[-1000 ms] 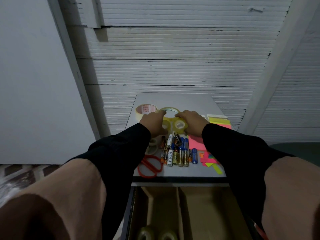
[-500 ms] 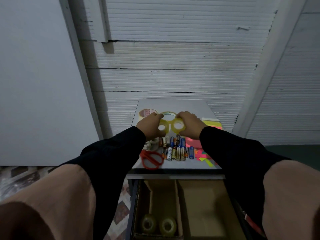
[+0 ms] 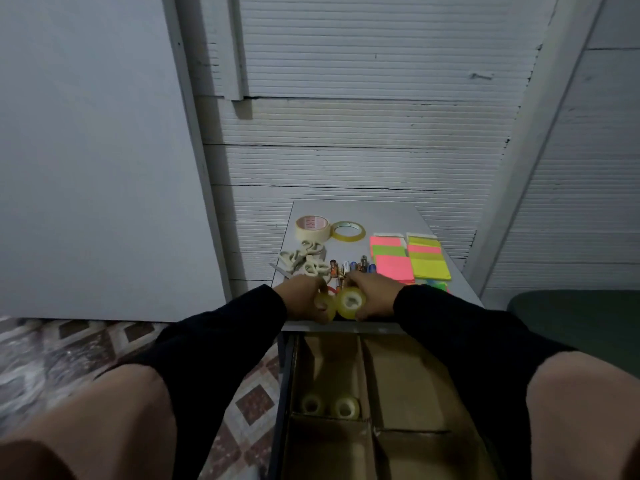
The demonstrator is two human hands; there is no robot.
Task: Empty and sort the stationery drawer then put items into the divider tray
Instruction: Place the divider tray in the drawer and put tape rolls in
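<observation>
Hands (image 3: 304, 301) (image 3: 372, 296) each round a tape roll (image 3: 325, 304) (image 3: 351, 303), batteries (image 3: 349, 268) half-hidden behind, perhaps scissors (image 3: 303, 265) leftward.

One view only, from your head: it looks forward and down across your forearms to the grey tabletop (image 3: 356, 211) at mid-frame. The divider tray (image 3: 367, 372) sits nearer, under the tabletop's near edge. Wide lens bends the wall lines.
</observation>
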